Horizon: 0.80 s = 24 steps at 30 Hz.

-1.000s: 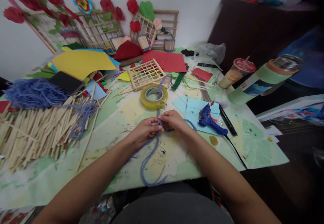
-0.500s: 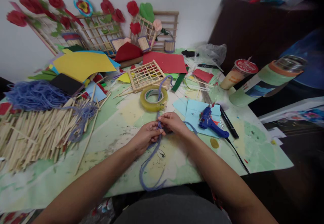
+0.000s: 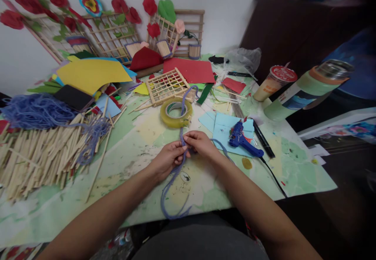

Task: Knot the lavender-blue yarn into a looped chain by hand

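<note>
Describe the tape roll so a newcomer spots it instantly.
On the pale green table, find where the left hand and right hand meet. Just beyond them, in front of the small wooden lattice, lies the tape roll. Unlike that straight-barred lattice, it's a thick yellowish ring, a blue cord crossing its far rim.

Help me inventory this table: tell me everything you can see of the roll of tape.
The roll of tape is a glossy, yellowish ring, seemingly plastic, around a pale and green core. It lies flat on the table, beyond the left hand and right hand. Its near right side looks ragged. A bluish braid crosses its far rim into the hole and reappears at the near edge.
</note>
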Motion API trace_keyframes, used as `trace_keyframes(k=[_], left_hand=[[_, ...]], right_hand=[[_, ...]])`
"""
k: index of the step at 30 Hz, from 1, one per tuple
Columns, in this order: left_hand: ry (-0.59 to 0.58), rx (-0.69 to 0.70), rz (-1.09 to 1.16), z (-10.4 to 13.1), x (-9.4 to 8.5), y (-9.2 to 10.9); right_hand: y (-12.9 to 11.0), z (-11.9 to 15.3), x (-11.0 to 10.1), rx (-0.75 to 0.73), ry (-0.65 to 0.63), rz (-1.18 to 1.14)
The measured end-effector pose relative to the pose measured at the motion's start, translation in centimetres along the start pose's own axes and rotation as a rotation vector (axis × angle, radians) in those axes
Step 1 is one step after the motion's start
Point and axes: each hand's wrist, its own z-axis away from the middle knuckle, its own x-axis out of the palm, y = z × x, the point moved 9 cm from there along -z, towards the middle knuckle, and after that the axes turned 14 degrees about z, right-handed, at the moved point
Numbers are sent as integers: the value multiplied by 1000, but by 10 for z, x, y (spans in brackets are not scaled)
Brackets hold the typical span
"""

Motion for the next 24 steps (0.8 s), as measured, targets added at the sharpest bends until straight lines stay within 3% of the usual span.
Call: trace_keyframes(k=[8, 16, 20, 24], left_hand=[[-37, 31, -86, 1, 1, 0], [23, -11, -154, 0, -5, -4], [41, -20, -161, 0, -7, -4], [44, -24, -192, 1, -8, -6]], right_hand=[[-7, 16, 6, -17, -139, 180], [-14, 14, -8, -83, -63, 580], [-14, 14, -14, -79, -44, 677], [-11, 16, -8, -58, -115, 692]])
